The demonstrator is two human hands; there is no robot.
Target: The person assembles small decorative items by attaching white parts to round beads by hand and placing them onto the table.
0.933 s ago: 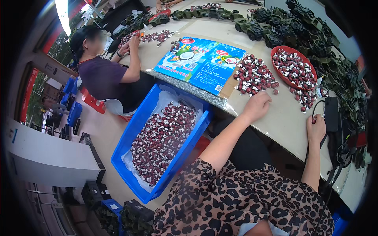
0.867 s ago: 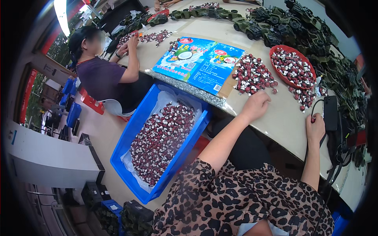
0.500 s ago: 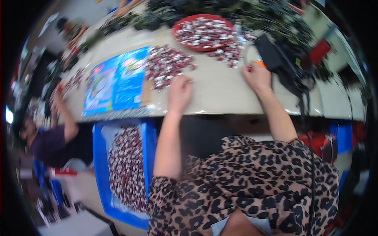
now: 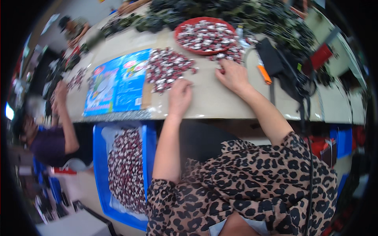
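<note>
My left hand [image 4: 180,97] rests at the table's near side with its fingers curled, beside a loose heap of small dark-red and white pieces [image 4: 167,69]. Whatever those fingers may hold is hidden. My right hand [image 4: 234,76] is just below a round red tray [image 4: 177,36] full of the same pieces, at the edge of a smaller spill [image 4: 235,54] beside it. A small dark-red piece [image 4: 222,71] shows between its thumb and fingers. The exact kind of these pieces is too small to tell.
A blue printed plastic sheet [image 4: 118,84] lies left of the heap. Below the table edge stands a blue bin [image 4: 100,173] of similar pieces. An orange-handled cutter [image 4: 264,74] and black straps [image 4: 287,70] lie right; dark green bundles [image 4: 220,10] line the back. A co-worker [image 4: 53,145] sits left.
My right hand has swung left, from beside the orange cutter to the spill under the red tray. My left hand has barely moved. The co-worker's hand at left has risen slightly.
</note>
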